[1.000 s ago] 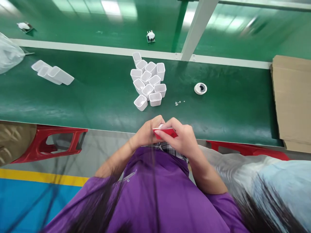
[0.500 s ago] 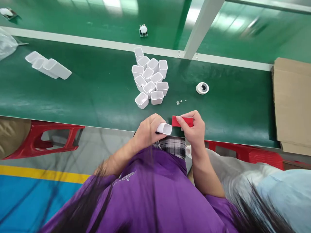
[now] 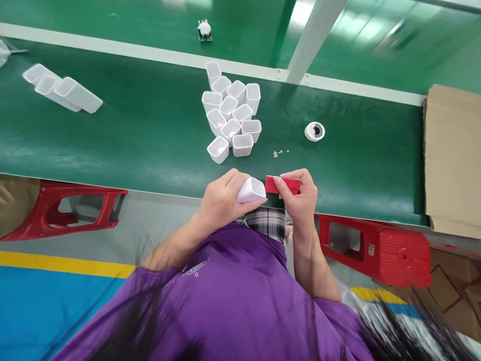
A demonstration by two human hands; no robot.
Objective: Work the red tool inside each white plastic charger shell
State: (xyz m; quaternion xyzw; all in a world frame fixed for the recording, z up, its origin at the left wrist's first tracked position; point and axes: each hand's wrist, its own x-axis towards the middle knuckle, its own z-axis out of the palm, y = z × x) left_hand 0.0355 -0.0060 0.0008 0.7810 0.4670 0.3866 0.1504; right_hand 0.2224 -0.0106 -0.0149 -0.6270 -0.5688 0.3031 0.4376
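Note:
My left hand (image 3: 223, 199) is closed around a white plastic housing (image 3: 251, 190), a rounded rectangular tube whose open end faces right. Thumb and fingers of my right hand (image 3: 300, 195) pinch a flat red piece (image 3: 272, 184), perhaps a card or strip; I cannot tell its kind. Its left edge is close to the housing's mouth, with a slim gap between them. Beyond my hands, several similar white housings (image 3: 242, 144) stand in a cluster, open ends up. Small whitish crumbs (image 3: 276, 154) lie on the green table right of the cluster.
Three white housings (image 3: 84, 96) lie on their sides at the left. A white roll (image 3: 314, 131) sits right of the crumbs, and flattened cardboard (image 3: 453, 160) covers the right end. A small component (image 3: 205, 31) rests behind the rail. Red stools (image 3: 404, 255) stand below the table edge.
The housing in my left hand has turned, so more of its side shows. My right hand keeps the red piece in almost the same place. A person at the right has moved mostly out of view.

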